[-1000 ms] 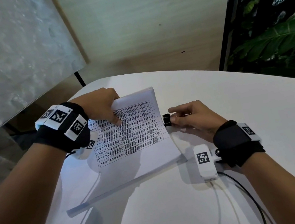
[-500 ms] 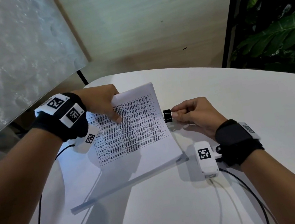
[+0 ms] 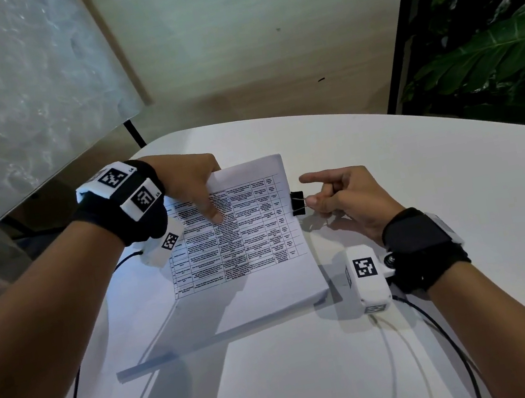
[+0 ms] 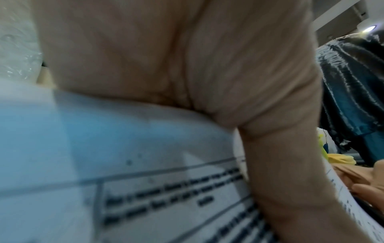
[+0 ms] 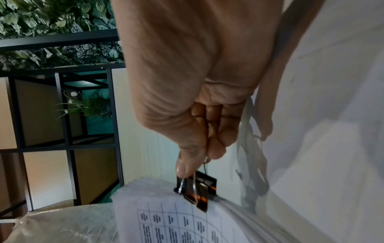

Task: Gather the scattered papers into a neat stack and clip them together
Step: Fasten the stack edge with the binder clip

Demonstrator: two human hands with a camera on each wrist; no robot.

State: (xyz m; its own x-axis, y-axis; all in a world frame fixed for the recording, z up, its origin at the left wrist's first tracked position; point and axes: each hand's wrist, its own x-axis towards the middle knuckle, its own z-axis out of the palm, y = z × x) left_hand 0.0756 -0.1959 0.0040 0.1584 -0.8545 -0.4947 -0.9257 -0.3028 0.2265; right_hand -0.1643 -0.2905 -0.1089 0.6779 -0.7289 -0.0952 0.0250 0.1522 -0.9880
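The clipping step is in hand: the paper stack (image 3: 243,236) is gathered, lying on the white table (image 3: 426,192). The binder clip (image 3: 297,203) sits at the stack's right edge, mouth on the sheets. The right hand (image 3: 341,199) pinches its wire handles between thumb and middle finger, forefinger straight. The left hand (image 3: 189,186) grips the stack's far left corner, thumb pressed on the printed table. Next, I judge, the clip needs pushing fully on, then the handles releasing.

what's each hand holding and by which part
Right hand pinches the binder clip by its wire handles; left hand holds the paper stack at its far-left edge.
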